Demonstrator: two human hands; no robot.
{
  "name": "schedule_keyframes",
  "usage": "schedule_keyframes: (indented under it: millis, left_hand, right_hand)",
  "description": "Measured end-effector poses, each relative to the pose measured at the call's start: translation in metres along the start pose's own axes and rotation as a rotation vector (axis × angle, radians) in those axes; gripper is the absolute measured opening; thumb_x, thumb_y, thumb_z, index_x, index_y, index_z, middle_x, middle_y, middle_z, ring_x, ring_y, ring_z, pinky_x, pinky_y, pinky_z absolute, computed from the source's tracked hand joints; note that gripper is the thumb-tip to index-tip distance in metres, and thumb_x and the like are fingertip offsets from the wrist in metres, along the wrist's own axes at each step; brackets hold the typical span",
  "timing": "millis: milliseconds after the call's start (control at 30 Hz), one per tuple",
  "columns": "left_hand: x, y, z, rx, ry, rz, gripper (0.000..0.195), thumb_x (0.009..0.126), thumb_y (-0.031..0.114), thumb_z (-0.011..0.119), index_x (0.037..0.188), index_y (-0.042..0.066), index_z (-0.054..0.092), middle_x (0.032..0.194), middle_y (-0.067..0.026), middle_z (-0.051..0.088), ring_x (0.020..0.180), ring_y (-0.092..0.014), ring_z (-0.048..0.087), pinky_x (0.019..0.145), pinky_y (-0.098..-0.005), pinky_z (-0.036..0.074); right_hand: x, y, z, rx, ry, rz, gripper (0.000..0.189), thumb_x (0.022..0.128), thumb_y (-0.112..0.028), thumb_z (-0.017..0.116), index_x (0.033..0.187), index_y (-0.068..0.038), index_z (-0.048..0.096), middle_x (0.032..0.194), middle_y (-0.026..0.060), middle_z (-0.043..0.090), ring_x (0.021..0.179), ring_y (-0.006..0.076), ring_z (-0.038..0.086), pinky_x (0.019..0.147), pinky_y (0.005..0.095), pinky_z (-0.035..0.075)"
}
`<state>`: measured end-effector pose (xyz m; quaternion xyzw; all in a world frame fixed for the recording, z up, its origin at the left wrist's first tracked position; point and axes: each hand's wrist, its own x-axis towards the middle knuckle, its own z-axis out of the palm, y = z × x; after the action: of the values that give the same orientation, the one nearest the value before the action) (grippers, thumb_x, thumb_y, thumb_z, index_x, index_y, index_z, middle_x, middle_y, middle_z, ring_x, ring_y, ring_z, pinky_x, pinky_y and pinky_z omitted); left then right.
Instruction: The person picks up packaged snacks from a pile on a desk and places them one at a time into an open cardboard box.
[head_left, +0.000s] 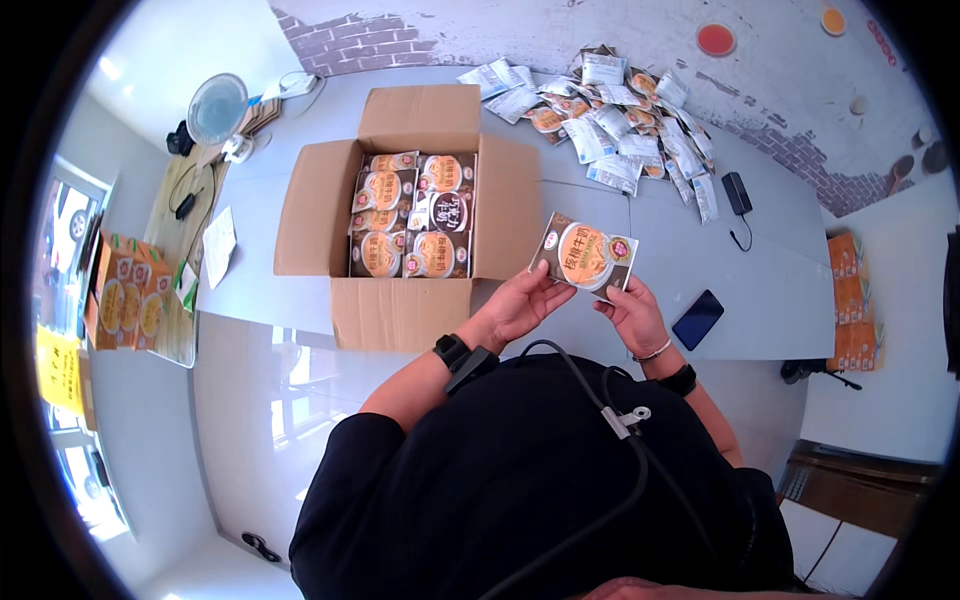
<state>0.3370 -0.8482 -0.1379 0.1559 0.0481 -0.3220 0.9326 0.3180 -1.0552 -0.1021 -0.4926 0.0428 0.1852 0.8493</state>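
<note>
A brown-and-orange printed food packet (583, 253) is held flat between my two hands, its front face up. My left hand (525, 301) pinches its lower left corner. At the lower right corner, my right hand (637, 315) grips the edge with the thumb on top. To the left stands an open cardboard box (401, 315) with its flaps folded out. Inside it, similar packets (381, 253) lie in two columns, mostly orange-fronted. One packet with a dark round print (448, 211) lies in the right column.
A heap of loose packets (615, 127) lies along the wall side of the grey table (780, 300). A phone (698, 319) and a black power adapter (737, 193) rest at right. Papers (219, 247) and a small fan (217, 109) are at left.
</note>
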Motion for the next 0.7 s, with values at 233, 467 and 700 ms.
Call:
schedule_keyframes:
  millis: [233, 467, 700]
  left_hand:
    - [-0.017, 0.017, -0.004, -0.127, 0.024, 0.122, 0.043, 0.093, 0.035, 0.035, 0.125, 0.006, 0.036, 0.125, -0.0125, 0.045, 0.118, -0.027, 0.042, 0.100, -0.0406, 0.037]
    - [-0.031, 0.068, -0.034, -0.185, 0.034, 0.305, 0.042, 0.093, 0.036, 0.036, 0.123, 0.007, 0.039, 0.128, -0.0100, 0.044, 0.120, -0.028, 0.041, 0.098, -0.0452, 0.037]
    - [-0.022, 0.132, -0.084, -0.180, 0.313, 0.476, 0.040, 0.095, 0.036, 0.029, 0.119, 0.007, 0.042, 0.124, -0.0103, 0.047, 0.116, -0.028, 0.045, 0.099, -0.0470, 0.034]
  right_hand:
    - [0.003, 0.007, 0.020, -0.348, -0.051, 0.082, 0.021, 0.088, -0.014, 0.049, 0.105, -0.003, 0.053, 0.105, 0.0056, 0.058, 0.096, 0.0145, 0.055, 0.080, 0.0285, 0.044]
    - [-0.009, 0.003, 0.029, -0.309, -0.003, 0.106, 0.021, 0.091, -0.018, 0.044, 0.103, -0.003, 0.054, 0.112, 0.0087, 0.056, 0.098, 0.0149, 0.055, 0.079, 0.0262, 0.043]
    - [-0.025, 0.008, 0.008, -0.233, 0.102, 0.093, 0.021, 0.092, -0.017, 0.041, 0.103, -0.002, 0.052, 0.110, 0.0110, 0.057, 0.096, 0.0162, 0.056, 0.081, 0.0281, 0.044]
